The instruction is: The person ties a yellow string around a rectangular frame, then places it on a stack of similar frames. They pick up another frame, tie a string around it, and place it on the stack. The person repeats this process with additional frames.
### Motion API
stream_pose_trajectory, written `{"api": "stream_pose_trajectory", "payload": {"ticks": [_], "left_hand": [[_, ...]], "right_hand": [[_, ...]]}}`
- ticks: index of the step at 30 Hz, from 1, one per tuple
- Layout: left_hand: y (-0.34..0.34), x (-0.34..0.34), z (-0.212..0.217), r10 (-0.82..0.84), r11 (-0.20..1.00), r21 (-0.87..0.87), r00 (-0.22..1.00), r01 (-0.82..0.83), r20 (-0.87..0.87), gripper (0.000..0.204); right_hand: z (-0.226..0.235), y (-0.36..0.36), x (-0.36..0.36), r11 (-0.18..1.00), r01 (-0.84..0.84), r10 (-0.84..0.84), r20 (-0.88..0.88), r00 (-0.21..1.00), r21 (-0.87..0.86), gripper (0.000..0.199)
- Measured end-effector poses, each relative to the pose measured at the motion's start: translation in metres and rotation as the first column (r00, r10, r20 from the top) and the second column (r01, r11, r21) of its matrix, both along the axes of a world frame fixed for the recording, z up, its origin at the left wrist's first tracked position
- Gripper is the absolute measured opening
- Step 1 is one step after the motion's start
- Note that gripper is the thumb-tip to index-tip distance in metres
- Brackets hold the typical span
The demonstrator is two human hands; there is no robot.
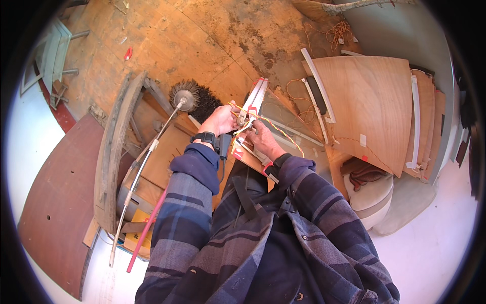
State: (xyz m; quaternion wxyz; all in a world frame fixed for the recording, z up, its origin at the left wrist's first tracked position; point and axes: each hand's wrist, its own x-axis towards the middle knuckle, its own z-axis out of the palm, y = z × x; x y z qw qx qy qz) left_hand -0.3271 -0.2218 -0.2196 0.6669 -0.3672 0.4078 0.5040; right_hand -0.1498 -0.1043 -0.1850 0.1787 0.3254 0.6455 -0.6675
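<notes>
Stained brown floor (187, 40) is filling the far side. Reddish-brown board (55, 207) is lying along the left. Pale wood panels (362, 96) are overlapping at right, white strips running along some edges. Curved wood frame (112, 167) is standing between board and person. Beige cushion (369, 197) is sitting just below the panels. Long metal pole (147, 171) is leaning across the frame, carrying a round wire brush (184, 98) at its far end; pink stick (147, 230) is lying beside it, near end. Left hand (221, 120) and right hand (264, 139) are meeting mid-view, just apart. Left fingers are bending inward, nearly closed by the cord; can't tell exactly what they're gripping. Right thumb and fingers are coming almost together over small pale parts; grip hidden, can't tell there either. White-and-red piece (259, 95) is pointing away from the person, its near end sitting between the hands. Yellow-and-red cord (281, 130) is looping past the left fingers, crossing the near end and trailing off right. Small red clip (128, 53) is lying on the floor, upper left, well apart.
</notes>
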Motion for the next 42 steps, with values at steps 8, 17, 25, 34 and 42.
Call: {"api": "stream_pose_trajectory", "payload": {"ticks": [8,17,25,34,42], "left_hand": [[0.02,0.02,0.008,-0.058,0.998,-0.006,0.995,0.059,0.083,0.028],[0.045,0.004,0.008,-0.825,0.526,-0.273,0.406,0.805,-0.394,0.042],[0.069,0.037,0.005,-0.647,0.216,-0.618,-0.363,0.756,-0.67,0.049],[0.101,0.071,0.004,-0.444,-0.221,-0.542,-0.579,0.81,-0.684,0.055],[0.097,0.096,-0.011,-0.497,-0.343,-0.414,-0.537,0.843,-0.682,0.037]], "right_hand": [[-0.018,0.008,0.004,0.988,0.153,-0.148,0.149,0.978,-0.019,0.059],[-0.029,0.032,0.017,0.974,-0.225,0.212,0.29,0.933,0.012,0.042],[-0.013,0.041,0.063,0.922,-0.357,0.317,0.236,0.918,0.149,0.037],[0.01,0.07,0.14,0.9,-0.408,0.365,0.25,0.897,0.152,0.033],[0.054,0.104,0.21,0.977,-0.013,0.121,0.504,0.855,-0.212,0.029]]}}
